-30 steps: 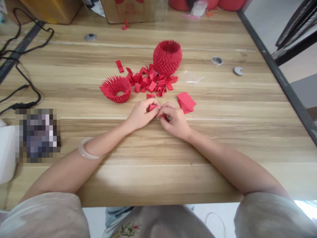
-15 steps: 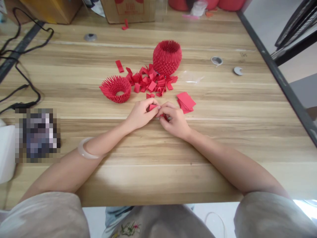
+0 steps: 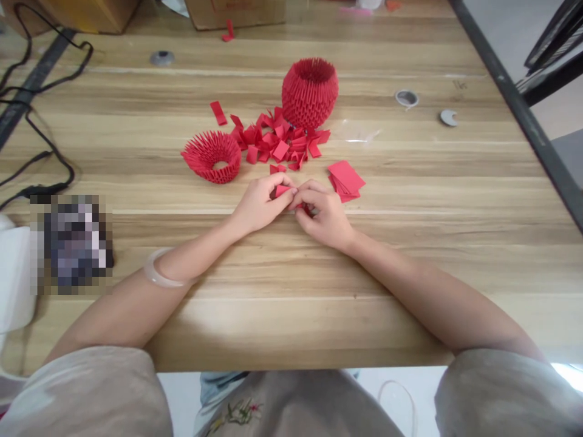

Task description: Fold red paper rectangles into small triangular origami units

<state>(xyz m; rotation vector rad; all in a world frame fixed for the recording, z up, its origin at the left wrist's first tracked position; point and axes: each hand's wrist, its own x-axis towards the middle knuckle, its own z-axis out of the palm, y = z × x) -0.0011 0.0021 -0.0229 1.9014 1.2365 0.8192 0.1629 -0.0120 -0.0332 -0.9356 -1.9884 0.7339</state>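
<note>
L hand (image 3: pixel 259 203) + R hand (image 3: pixel 325 215) pinch 1 red paper piece (image 3: pixel 281 191); 2 paper rings nearby

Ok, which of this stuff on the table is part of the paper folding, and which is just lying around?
In use: left hand and right hand pinching a red paper piece; flat red sheets; folded pieces pile; red ring; red vase.

Lying about: black cables; cardboard box; grey caps.

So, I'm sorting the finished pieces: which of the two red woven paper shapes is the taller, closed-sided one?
The rounded vase shape farther back; the low open ring sits left, flatter.
</note>
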